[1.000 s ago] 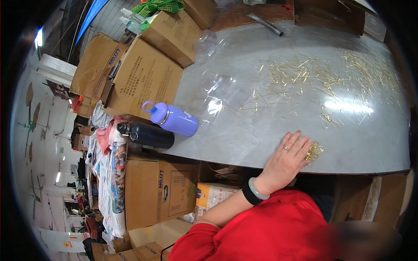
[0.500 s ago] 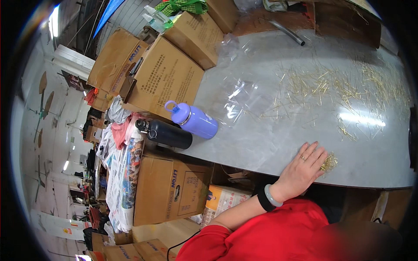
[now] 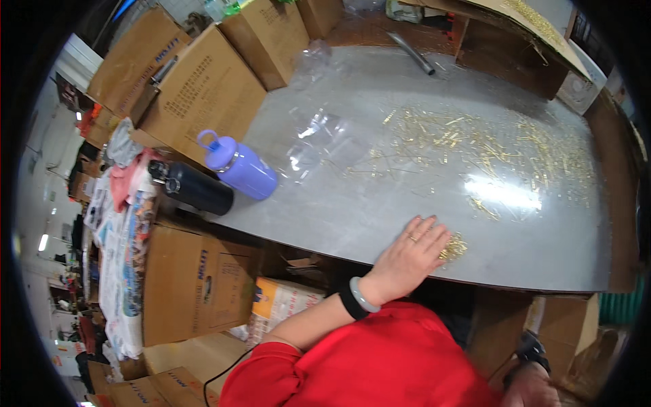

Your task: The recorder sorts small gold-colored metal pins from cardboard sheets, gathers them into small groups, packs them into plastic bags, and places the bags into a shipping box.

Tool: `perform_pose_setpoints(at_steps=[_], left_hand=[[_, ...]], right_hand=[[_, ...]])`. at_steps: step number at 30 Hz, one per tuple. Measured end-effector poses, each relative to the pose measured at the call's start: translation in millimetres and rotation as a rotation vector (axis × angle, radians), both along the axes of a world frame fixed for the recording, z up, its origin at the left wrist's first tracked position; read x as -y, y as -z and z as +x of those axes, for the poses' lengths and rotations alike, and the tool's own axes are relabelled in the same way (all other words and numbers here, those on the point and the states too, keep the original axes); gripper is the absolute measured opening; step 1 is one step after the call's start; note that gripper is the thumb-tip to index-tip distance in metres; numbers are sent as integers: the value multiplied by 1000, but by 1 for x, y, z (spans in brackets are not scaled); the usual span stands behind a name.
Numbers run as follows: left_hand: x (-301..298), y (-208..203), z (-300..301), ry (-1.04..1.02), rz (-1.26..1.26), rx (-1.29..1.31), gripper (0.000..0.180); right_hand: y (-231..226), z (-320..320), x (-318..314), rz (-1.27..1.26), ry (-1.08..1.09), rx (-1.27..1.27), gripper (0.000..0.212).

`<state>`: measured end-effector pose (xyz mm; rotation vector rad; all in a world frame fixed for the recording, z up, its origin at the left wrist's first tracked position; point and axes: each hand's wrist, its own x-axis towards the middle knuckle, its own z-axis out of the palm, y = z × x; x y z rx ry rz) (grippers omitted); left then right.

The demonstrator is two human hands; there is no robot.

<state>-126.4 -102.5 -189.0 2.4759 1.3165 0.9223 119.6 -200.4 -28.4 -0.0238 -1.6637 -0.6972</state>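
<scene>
My left hand (image 3: 410,260) lies flat on the grey table (image 3: 325,224), fingers stretched out, with a pale bangle and a black band at the wrist. Its fingertip side touches a small heap of thin gold-coloured metal pins (image 3: 454,248) near the table's front edge. Many more such pins (image 3: 468,139) are strewn across the middle and right of the tabletop. Low at the right, below the table edge, is my right hand (image 3: 532,386), beside a dark object at its wrist. It is blurred and cut off by the picture's edge, and its fingers cannot be made out.
A purple bottle (image 3: 247,171) and a black bottle (image 3: 198,188) stand at the table's left edge. Behind them are cardboard boxes (image 3: 203,95). Clear plastic (image 3: 319,139) and a metal tube (image 3: 411,53) lie farther back. A raised board (image 3: 515,57) borders the far right.
The view has shifted, so the table and bottles sit farther left. My right hand now shows at the lower right. My left hand remains beside the small heap of pins.
</scene>
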Motion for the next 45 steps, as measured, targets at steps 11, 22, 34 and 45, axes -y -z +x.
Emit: perform_pose_setpoints(at_steps=[11, 22, 34, 45], left_hand=[[-6, 2, -7, 79, -65, -9, 66], [-6, -3, -7, 74, -66, -7, 71], [-5, 9, -1, -67, -77, 60, 73], [-5, -12, -36, 94, -356, 211, 83]], right_hand=[[138, -42, -87, -1408, 530, 248, 67], [136, -54, -126, -1545, 354, 572, 66], [150, -65, -112, -1554, -6, 378, 75], [148, -67, -128, -1407, 152, 541, 61]])
